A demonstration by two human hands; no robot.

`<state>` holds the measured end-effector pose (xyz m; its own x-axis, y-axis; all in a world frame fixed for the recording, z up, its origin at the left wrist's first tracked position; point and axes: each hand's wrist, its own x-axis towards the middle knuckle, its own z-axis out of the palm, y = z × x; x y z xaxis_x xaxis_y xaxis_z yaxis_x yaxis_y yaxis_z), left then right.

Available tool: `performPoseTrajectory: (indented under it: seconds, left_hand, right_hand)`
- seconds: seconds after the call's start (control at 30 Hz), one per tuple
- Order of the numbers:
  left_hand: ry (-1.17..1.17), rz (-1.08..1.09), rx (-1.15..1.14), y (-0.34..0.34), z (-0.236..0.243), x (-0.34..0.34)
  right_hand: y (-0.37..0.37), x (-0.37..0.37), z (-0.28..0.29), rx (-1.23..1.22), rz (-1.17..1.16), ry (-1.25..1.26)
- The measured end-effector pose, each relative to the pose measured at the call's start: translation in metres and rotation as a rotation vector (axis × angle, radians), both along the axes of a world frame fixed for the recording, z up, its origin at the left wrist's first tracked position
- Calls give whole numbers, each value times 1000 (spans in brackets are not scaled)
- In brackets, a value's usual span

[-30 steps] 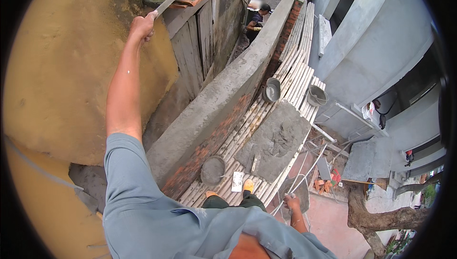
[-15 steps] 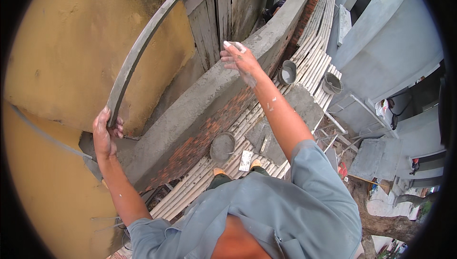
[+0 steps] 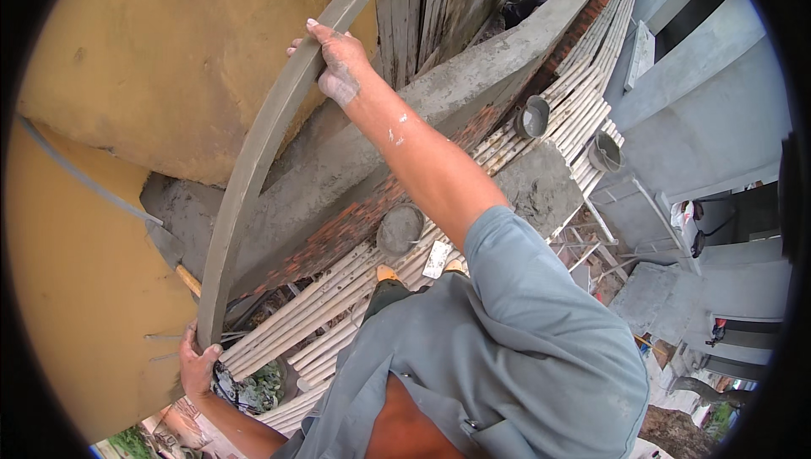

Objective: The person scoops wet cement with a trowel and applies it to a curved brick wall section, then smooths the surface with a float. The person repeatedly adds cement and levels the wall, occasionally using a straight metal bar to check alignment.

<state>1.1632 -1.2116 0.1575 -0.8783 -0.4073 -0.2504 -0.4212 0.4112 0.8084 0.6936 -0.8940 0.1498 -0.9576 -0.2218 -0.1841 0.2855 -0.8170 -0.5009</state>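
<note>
A long straightedge (image 3: 256,151), grey with dried cement, slants across the left of the view; its far end runs out at the top. My left hand (image 3: 199,364) is closed around its near, lower end. Higher up, my right hand (image 3: 338,58) grips the same bar, thumb and fingers wrapped over its edges. Beneath and beyond the bar runs a low wall with a grey mortar top (image 3: 363,148) and a red brick face (image 3: 334,246). Whether the bar touches the wall top cannot be made out.
I stand on a platform of pale poles (image 3: 317,324). Near my feet are a round mortar bucket (image 3: 399,231) and a white rectangular slab (image 3: 437,259). Farther right are a mortar-covered board (image 3: 541,189) and two buckets, one dark (image 3: 532,117). A yellow wall (image 3: 93,290) stands on the left.
My right hand, empty before, has reached left and taken hold of the straightedge. My left hand, with the bar's lower end, has come down and nearer to me.
</note>
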Motion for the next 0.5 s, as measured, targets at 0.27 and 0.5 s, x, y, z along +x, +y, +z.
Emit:
performPoseTrajectory:
  seconds: [0.27, 0.5]
  left_hand:
    - [162, -300, -761, 40, -19, -104]
    - [341, -413, -713, 71, -63, -153]
  right_hand:
    - [-21, 141, -33, 150, 104, 80]
    - [-5, 196, -75, 482, 303, -192]
